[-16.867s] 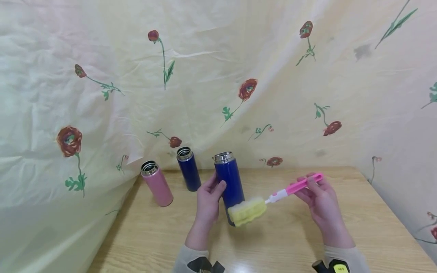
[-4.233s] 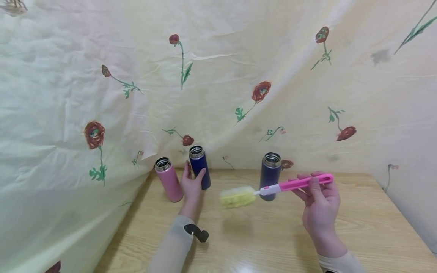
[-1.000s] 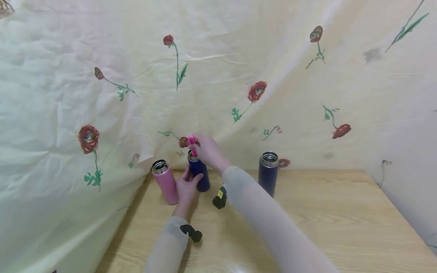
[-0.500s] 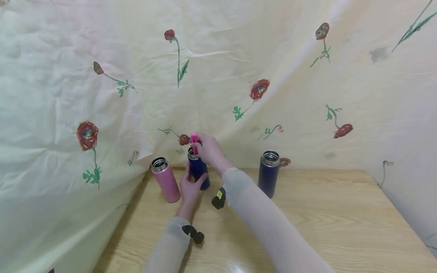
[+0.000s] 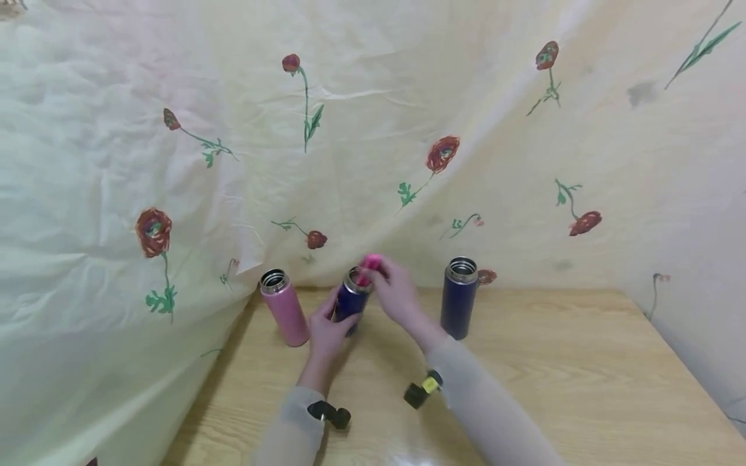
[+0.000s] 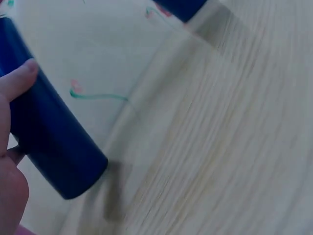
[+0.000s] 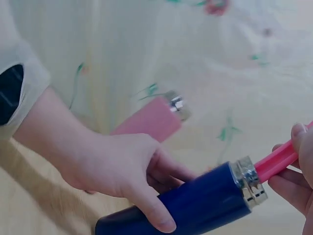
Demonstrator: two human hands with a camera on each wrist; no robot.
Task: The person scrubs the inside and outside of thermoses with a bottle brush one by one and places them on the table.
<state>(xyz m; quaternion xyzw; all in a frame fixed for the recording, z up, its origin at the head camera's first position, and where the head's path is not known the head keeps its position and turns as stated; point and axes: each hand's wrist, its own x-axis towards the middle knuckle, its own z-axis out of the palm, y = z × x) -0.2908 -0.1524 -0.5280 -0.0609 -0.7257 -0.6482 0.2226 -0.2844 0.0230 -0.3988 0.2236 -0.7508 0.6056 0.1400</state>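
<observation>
My left hand (image 5: 328,330) grips a blue thermos bottle (image 7: 205,203) round its body, thumb on the near side. The bottle has a steel neck without a lid and leans to the right in the head view. My right hand (image 5: 396,291) holds the pink handle (image 7: 279,164) of a bottle brush, which enters the bottle's mouth. The brush's yellow sponge head is hidden inside. In the left wrist view the bottle's base (image 6: 85,178) is tilted, with a shadow beside it.
A lidless pink bottle (image 5: 285,314) stands just left of my left hand. A taller dark blue bottle (image 5: 458,304), also lidless, stands to the right on the wooden table (image 5: 583,375). Floral cloth (image 5: 373,129) hangs behind and along the sides.
Over the last half second the held bottle has shifted right and tipped that way; both hands moved with it. Earlier the brush was outside, and my left hand held the taller bottle.
</observation>
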